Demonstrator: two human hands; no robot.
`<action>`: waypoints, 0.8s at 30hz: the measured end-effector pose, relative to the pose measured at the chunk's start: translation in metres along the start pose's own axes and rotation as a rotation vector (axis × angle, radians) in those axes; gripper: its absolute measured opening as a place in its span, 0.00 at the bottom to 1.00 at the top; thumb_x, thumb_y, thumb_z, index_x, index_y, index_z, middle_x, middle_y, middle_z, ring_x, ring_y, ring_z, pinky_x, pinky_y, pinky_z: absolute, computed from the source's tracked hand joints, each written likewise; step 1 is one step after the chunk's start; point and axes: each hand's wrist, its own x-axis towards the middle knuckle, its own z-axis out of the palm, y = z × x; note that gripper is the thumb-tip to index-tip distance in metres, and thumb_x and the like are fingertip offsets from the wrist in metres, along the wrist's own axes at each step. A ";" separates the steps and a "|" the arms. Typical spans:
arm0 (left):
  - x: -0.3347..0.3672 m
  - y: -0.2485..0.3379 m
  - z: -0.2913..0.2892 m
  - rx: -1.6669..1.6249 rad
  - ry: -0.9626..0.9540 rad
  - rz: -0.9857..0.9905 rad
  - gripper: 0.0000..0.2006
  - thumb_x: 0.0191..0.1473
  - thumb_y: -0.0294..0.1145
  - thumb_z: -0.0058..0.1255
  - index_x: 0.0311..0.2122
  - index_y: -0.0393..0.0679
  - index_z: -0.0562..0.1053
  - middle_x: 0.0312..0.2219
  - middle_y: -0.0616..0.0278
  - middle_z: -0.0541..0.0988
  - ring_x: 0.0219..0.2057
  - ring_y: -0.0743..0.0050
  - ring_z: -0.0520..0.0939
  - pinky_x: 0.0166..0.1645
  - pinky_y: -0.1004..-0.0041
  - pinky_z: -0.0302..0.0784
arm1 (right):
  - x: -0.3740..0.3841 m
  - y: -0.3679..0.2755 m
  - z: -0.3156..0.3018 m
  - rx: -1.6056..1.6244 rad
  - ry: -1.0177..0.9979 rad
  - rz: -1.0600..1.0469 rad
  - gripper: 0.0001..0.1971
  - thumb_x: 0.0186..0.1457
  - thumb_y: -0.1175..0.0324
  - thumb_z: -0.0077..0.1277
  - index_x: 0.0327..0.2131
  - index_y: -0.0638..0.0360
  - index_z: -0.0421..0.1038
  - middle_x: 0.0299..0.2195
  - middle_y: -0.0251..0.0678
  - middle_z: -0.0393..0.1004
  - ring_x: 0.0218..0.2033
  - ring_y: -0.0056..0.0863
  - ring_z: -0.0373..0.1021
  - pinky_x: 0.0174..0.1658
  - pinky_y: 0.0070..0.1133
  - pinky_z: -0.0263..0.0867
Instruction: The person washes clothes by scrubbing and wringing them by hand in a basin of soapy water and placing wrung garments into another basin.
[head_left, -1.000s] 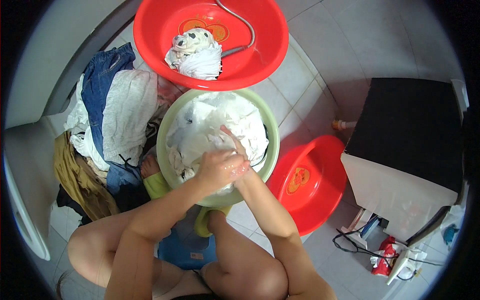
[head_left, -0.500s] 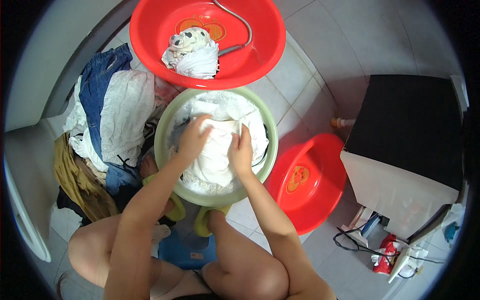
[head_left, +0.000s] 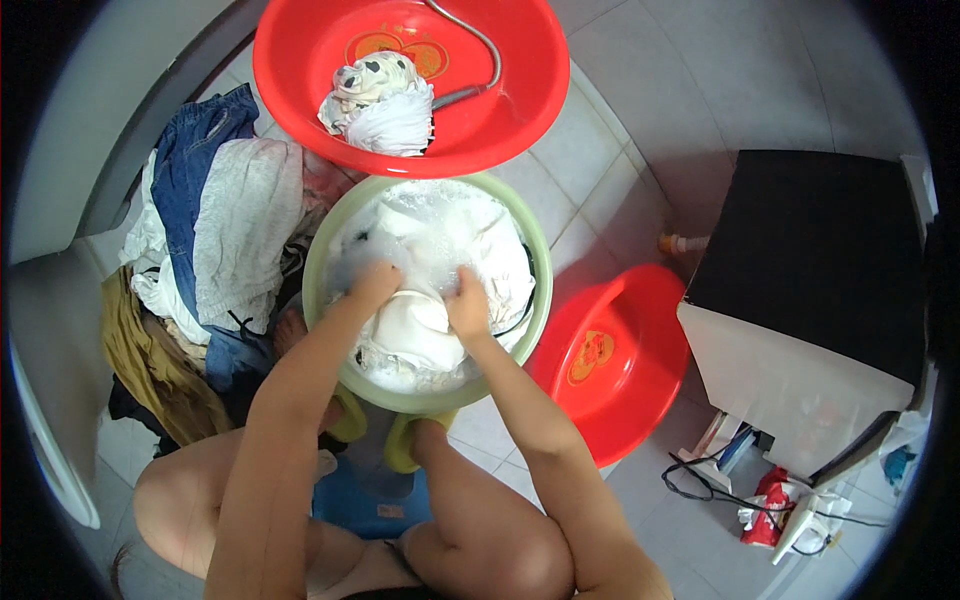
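Observation:
A pale green basin (head_left: pixel 322 215) holds sudsy water and soaked white laundry. My left hand (head_left: pixel 375 288) is closed on a white cloth (head_left: pixel 413 330), its fingers down in the foam. Level with it, my right hand (head_left: pixel 467 306) grips the other side of the same cloth, fingers curled and partly sunk in suds. Between the hands the cloth bulges up smooth and wet. Darker fabric shows through the foam near the basin's left side.
Beyond stands a red basin (head_left: pixel 520 110) with wrung laundry (head_left: pixel 385 105) and a shower hose (head_left: pixel 490 55). Another red basin (head_left: pixel 640 350) leans at right, by a black-topped cabinet (head_left: pixel 810 260). Piled clothes (head_left: pixel 240 230) lie left. Cables (head_left: pixel 700 480) cross the floor. Between my legs is a blue stool (head_left: pixel 370 500).
Both hands have gone down from holding the white cloth above the water into the suds. The cloth's far part has sunk under foam.

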 end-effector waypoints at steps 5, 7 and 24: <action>-0.068 0.068 0.023 -0.972 0.264 0.403 0.09 0.46 0.24 0.54 0.36 0.39 0.74 0.29 0.56 0.77 0.33 0.77 0.77 0.36 0.75 0.72 | 0.021 -0.041 -0.030 1.732 -0.332 0.947 0.14 0.50 0.71 0.50 0.40 0.65 0.67 0.33 0.35 0.73 0.34 0.27 0.71 0.34 0.24 0.67; -0.102 0.093 0.029 -0.634 0.352 0.581 0.05 0.45 0.28 0.56 0.31 0.45 0.74 0.25 0.57 0.77 0.28 0.72 0.78 0.31 0.72 0.72 | 0.013 -0.026 -0.038 1.594 -0.374 0.509 0.17 0.54 0.63 0.50 0.43 0.63 0.67 0.34 0.35 0.73 0.34 0.27 0.70 0.36 0.20 0.67; -0.092 0.089 -0.051 -0.531 0.433 0.496 0.11 0.56 0.33 0.46 0.26 0.37 0.73 0.18 0.60 0.73 0.22 0.81 0.74 0.30 0.71 0.67 | -0.017 -0.069 -0.106 1.329 0.084 0.448 0.17 0.61 0.59 0.42 0.42 0.66 0.67 0.36 0.35 0.72 0.35 0.20 0.68 0.39 0.19 0.66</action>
